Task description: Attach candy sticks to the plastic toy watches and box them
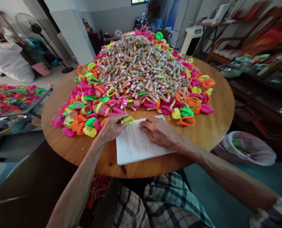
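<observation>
While our left hand [111, 128] is pinching a yellow toy watch [128, 120] between thumb and fingertips at the centre of the frame, just above the top edge of the printed sheet [137, 144], our right hand [158, 131] is lying on that sheet with fingers pressed together and curled down. We are judging that a light grip on the strap is serving best, with the right hand steadying the paper. What the right fingertips are covering is staying hidden from us, and the capsules in the heaped pile [141, 66] in the upper middle are looking too small to make out.
</observation>
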`<action>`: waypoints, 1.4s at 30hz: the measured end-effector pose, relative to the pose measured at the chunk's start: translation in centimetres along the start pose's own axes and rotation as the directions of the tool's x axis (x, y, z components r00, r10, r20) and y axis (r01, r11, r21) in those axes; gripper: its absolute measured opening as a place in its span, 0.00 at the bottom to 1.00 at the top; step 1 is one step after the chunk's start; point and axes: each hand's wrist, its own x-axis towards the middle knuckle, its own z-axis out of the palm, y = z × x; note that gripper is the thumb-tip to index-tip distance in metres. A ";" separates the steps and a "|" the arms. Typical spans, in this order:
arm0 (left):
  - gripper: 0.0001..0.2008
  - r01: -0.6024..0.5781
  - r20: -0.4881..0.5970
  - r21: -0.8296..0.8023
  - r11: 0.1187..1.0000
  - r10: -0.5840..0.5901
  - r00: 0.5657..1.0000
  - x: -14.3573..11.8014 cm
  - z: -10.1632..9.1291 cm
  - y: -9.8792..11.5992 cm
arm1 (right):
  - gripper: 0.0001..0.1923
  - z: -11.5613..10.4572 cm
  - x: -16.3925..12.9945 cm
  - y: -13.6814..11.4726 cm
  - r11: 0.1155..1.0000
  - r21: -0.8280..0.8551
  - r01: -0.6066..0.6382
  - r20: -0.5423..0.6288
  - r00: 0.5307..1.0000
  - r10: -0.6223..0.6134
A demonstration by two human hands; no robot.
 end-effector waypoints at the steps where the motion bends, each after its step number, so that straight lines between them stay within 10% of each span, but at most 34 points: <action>1: 0.17 -0.005 -0.006 0.004 1.000 0.005 1.000 0.0 0.2 -0.1 | 0.18 0.1 0.2 0.1 1.000 0.010 -0.009 -0.002 1.000 0.009; 24: 0.16 -0.011 -0.071 -0.075 0.997 0.005 0.997 -0.9 1.7 -0.5 | 0.17 1.3 2.1 0.6 0.993 -0.002 0.116 -0.088 0.989 -0.116; 42: 0.17 -0.169 -0.002 0.158 0.973 0.172 0.985 -1.1 1.2 0.1 | 0.14 0.0 3.0 -1.3 0.902 -0.344 0.260 0.247 0.952 -0.180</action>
